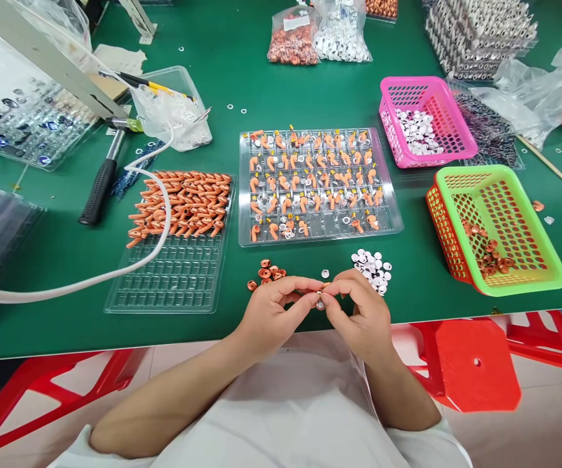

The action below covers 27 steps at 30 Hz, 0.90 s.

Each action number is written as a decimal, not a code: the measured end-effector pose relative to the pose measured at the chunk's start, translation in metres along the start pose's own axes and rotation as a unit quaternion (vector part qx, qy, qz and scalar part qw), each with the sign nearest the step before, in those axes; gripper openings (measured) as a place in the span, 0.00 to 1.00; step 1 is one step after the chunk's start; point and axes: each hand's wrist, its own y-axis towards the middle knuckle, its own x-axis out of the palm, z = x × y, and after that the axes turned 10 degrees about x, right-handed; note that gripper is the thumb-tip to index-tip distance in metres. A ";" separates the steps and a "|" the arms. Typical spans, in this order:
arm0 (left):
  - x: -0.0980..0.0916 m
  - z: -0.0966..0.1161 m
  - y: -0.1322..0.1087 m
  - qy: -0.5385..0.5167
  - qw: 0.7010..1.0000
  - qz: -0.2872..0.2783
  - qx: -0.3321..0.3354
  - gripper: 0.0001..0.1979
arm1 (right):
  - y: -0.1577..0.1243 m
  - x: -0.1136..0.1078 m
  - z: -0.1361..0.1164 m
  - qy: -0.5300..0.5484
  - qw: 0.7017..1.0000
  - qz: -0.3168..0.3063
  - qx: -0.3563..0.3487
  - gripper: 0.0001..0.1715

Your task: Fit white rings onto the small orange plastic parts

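Note:
My left hand (279, 313) and my right hand (362, 313) meet at the table's front edge, thumbs and forefingers pinched on one small orange earphone part (320, 303). Fingers cover most of it; a round, light end shows below. Copper-coloured caps (267, 272) lie loose just beyond my left hand. White round discs (372, 270) are heaped behind my right hand, and a single disc (325, 273) lies nearer the fingertips. Ahead, a clear compartment tray (319, 229) holds rows of orange earphone parts with yellow tips.
Left, another clear tray (164, 276) bears stacked orange stems (183, 205) under a white cable (161, 244). A hammer (102, 179) lies beyond. Right are a pink basket (392, 140) of white discs and a green basket (529, 286) with copper caps. Bagged parts (294, 45) stand at the back.

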 end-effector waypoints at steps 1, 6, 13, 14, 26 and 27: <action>0.000 -0.001 0.000 0.002 1.000 -0.004 0.002 0.09 | 0.001 -0.001 0.000 0.005 1.000 -0.012 0.006 0.07; 0.002 -0.004 -0.002 0.012 1.000 -0.005 0.014 0.07 | 0.005 -0.006 -0.001 0.019 0.996 -0.069 0.047 0.06; 0.000 0.002 0.000 -0.026 0.999 -0.001 -0.019 0.05 | 0.007 -0.008 -0.001 0.011 0.995 -0.091 0.048 0.05; 0.000 0.004 0.001 -0.031 0.999 0.002 -0.026 0.05 | 0.007 -0.009 0.000 0.020 0.994 -0.098 0.048 0.07; -0.001 0.005 0.005 -0.070 0.994 0.021 -0.081 0.05 | 0.000 -0.002 0.005 0.076 0.990 -0.090 0.080 0.05; -0.001 0.005 0.005 -0.068 0.994 0.024 -0.083 0.05 | -0.001 -0.001 0.006 0.079 0.990 -0.086 0.081 0.04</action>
